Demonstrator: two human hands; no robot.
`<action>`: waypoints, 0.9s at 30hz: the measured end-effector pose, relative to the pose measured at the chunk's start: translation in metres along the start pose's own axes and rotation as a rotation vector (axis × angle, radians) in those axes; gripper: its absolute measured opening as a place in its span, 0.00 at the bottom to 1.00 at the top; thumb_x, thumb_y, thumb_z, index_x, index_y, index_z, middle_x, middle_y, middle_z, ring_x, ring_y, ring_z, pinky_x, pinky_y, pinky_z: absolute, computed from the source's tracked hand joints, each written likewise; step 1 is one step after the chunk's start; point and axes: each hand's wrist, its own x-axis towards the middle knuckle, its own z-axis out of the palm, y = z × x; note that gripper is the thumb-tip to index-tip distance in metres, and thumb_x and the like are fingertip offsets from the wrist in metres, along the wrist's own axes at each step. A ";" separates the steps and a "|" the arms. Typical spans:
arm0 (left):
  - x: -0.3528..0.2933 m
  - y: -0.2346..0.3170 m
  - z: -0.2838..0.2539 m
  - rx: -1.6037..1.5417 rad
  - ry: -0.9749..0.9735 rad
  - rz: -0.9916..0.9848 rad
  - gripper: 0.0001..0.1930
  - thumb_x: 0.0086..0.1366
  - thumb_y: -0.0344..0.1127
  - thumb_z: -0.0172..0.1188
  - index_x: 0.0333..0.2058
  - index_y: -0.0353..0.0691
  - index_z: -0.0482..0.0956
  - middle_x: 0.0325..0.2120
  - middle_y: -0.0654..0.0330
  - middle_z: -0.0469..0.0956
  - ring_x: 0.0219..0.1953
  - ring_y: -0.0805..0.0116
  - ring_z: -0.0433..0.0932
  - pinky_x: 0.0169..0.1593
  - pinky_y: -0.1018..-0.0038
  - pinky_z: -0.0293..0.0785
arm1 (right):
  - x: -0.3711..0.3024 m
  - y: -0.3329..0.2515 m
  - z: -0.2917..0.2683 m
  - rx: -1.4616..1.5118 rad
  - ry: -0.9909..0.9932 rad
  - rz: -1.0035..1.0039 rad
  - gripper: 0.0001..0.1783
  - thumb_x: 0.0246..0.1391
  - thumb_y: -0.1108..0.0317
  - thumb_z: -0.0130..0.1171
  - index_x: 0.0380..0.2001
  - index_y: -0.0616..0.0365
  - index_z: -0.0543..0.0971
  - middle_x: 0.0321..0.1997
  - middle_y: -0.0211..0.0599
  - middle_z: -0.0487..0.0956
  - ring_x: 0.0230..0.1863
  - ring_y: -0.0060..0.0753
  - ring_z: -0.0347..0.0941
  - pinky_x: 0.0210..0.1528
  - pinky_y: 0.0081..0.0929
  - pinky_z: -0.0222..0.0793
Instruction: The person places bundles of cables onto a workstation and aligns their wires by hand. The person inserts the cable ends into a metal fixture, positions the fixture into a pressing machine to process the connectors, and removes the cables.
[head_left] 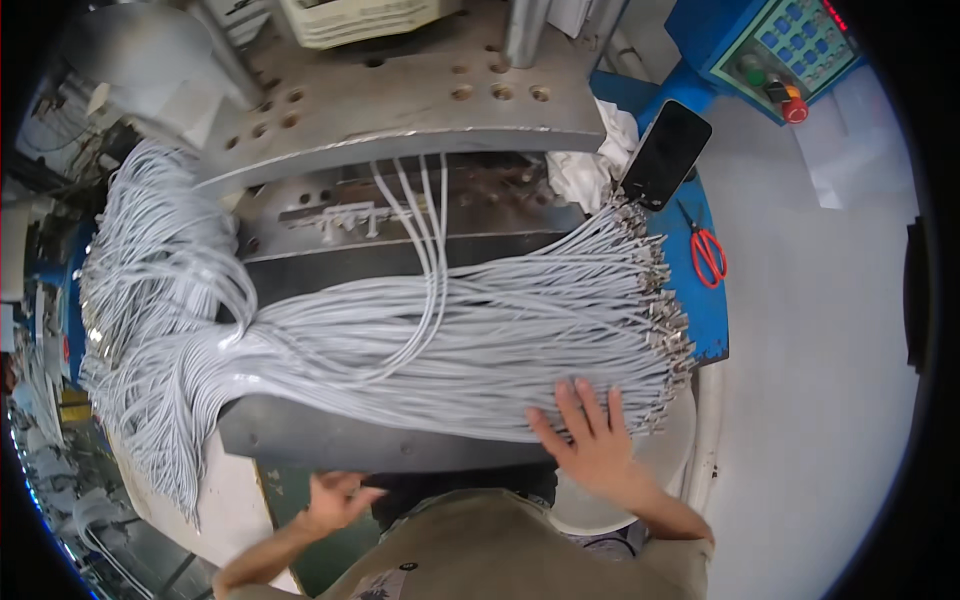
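Observation:
A thick bundle of light grey cables (520, 345) with metal connectors (668, 325) at its right end lies across the dark metal plate (400, 450) before me. My right hand (598, 440) rests on the bundle's near right part, palm down, with fingers spread. Below the plate's front edge, close to my body, my left hand (338, 500) is held with fingers loosely bent and thumb apart; nothing shows in it. Several cables arch up from the bundle into the press, where small pale moulded pieces (350, 218) lie on the lower mould (480, 205).
A heap of more cables (165, 260) hangs over the left side. The press's upper plate (400, 110) overhangs at the back. Right of the bundle are a black phone (668, 152), red-handled scissors (708, 255) and white cloth (585, 180). A blue control box (775, 55) stands far right.

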 end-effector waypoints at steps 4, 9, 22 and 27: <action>0.000 -0.003 0.016 -0.992 0.471 -1.136 0.08 0.65 0.28 0.65 0.42 0.37 0.81 0.36 0.55 0.82 0.28 0.63 0.82 0.25 0.71 0.74 | -0.003 -0.007 0.008 -0.079 0.043 0.067 0.31 0.63 0.53 0.64 0.69 0.30 0.72 0.73 0.46 0.69 0.74 0.54 0.64 0.75 0.65 0.50; 0.016 0.008 0.006 -1.072 0.655 -1.289 0.14 0.63 0.26 0.65 0.47 0.34 0.76 0.33 0.54 0.80 0.24 0.63 0.81 0.23 0.69 0.74 | -0.002 -0.011 0.014 -0.026 0.152 0.103 0.27 0.65 0.53 0.63 0.67 0.26 0.75 0.72 0.41 0.71 0.73 0.52 0.65 0.76 0.62 0.49; 0.022 0.006 -0.009 -1.036 0.463 -1.223 0.05 0.62 0.24 0.61 0.33 0.27 0.79 0.19 0.52 0.81 0.17 0.62 0.81 0.20 0.71 0.74 | 0.003 -0.005 0.008 -0.044 0.150 0.092 0.28 0.61 0.60 0.63 0.65 0.28 0.78 0.71 0.42 0.72 0.72 0.51 0.67 0.76 0.61 0.48; 0.005 -0.001 -0.008 -1.109 0.412 -1.167 0.07 0.67 0.24 0.58 0.33 0.24 0.81 0.21 0.50 0.83 0.19 0.61 0.83 0.20 0.71 0.76 | 0.002 -0.005 0.000 -0.027 0.106 0.079 0.33 0.56 0.58 0.65 0.67 0.35 0.76 0.72 0.45 0.71 0.74 0.53 0.65 0.75 0.63 0.49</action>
